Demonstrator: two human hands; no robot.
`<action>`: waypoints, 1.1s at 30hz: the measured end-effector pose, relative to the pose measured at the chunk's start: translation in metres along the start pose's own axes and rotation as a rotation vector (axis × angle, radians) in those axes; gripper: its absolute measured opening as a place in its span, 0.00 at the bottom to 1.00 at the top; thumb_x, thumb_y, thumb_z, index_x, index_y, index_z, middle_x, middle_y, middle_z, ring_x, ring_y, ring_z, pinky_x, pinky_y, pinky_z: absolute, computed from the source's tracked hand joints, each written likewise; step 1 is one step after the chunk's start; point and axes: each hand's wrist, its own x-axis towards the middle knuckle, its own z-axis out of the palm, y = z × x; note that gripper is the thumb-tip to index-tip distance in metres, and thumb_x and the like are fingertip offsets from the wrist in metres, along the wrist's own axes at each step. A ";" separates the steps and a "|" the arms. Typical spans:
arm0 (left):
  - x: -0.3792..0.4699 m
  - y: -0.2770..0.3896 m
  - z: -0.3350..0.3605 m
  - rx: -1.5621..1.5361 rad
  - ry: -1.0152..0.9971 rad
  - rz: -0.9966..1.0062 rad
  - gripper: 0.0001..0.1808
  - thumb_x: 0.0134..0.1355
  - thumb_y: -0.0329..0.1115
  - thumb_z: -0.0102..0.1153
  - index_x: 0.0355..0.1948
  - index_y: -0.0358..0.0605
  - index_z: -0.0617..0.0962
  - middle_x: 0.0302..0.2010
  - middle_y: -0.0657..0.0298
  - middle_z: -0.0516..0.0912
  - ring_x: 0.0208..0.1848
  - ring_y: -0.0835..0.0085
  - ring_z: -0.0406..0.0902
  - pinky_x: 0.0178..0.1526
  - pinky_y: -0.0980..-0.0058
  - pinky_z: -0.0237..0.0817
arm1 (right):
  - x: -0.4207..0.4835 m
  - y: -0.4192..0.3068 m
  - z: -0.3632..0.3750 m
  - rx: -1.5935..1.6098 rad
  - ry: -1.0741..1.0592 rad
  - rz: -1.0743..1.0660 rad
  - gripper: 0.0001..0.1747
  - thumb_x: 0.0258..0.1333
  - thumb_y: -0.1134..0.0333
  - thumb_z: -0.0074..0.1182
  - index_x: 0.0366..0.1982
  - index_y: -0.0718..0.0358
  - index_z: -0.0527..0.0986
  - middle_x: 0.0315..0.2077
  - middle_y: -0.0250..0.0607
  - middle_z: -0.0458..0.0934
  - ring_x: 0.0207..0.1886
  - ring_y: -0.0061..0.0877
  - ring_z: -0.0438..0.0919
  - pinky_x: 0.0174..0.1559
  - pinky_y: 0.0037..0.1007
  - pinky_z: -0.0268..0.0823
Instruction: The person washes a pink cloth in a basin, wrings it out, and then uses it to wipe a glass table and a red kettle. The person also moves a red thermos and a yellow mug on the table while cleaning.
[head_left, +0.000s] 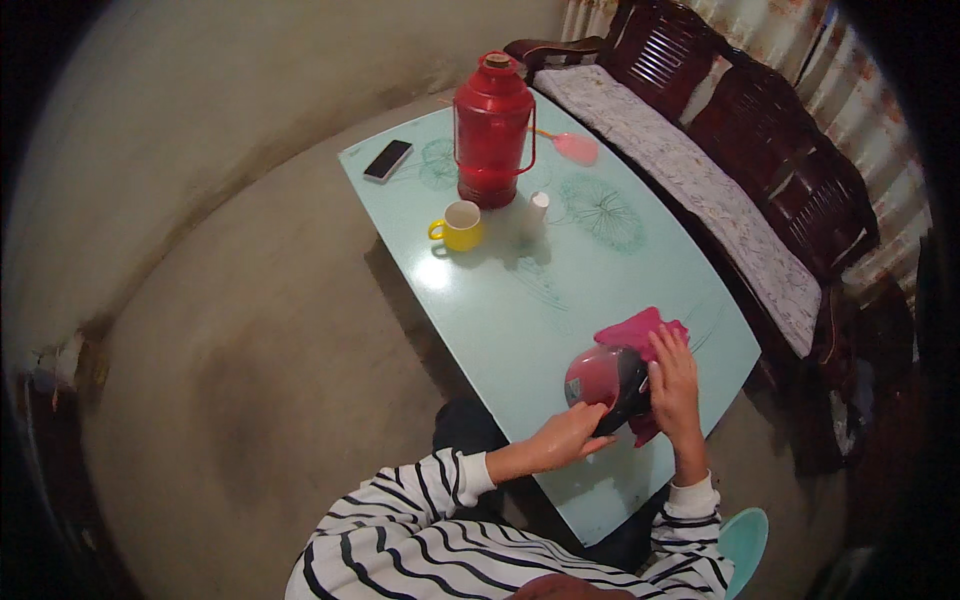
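Observation:
A rounded red and black vessel (592, 376), which looks like an electric kettle, lies tilted on the near part of the glass-topped table (495, 330). My left hand (568, 439) grips its black handle on the side near me. On the far right side, my right hand (675, 379) lies with fingers stretched over a bright pink cloth (631, 330), pressing it to the black part. Another bit of the cloth shows below, between the vessel and my right wrist. My hands hide some of the black part.
Farther back stand a red thermos flask (491, 135), a yellow mug (461, 226) and a small white bottle (536, 210). A phone (388, 160) lies near the left edge, a pink fly swatter (576, 148) behind the thermos. A wooden sofa (787, 142) lines the right side; a teal seat (744, 551) is beside me.

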 end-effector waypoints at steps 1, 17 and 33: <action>0.002 0.002 0.000 0.006 -0.018 -0.013 0.25 0.64 0.45 0.64 0.52 0.38 0.71 0.43 0.46 0.78 0.48 0.45 0.75 0.46 0.53 0.70 | 0.007 -0.005 0.004 -0.029 -0.016 -0.023 0.25 0.67 0.67 0.48 0.64 0.61 0.71 0.67 0.46 0.68 0.72 0.47 0.63 0.72 0.47 0.51; 0.005 0.001 0.007 0.032 -0.007 -0.017 0.27 0.66 0.45 0.63 0.56 0.37 0.69 0.42 0.44 0.78 0.45 0.42 0.76 0.46 0.52 0.69 | -0.012 -0.008 0.003 -0.023 0.027 -0.006 0.24 0.67 0.67 0.48 0.64 0.60 0.71 0.66 0.46 0.70 0.72 0.45 0.63 0.72 0.49 0.51; -0.001 -0.118 -0.194 -0.195 0.772 -0.118 0.11 0.69 0.33 0.59 0.47 0.38 0.80 0.35 0.66 0.82 0.34 0.79 0.78 0.39 0.78 0.73 | -0.020 -0.011 -0.002 0.016 -0.002 0.053 0.22 0.67 0.68 0.47 0.61 0.59 0.74 0.66 0.44 0.70 0.72 0.45 0.62 0.72 0.49 0.48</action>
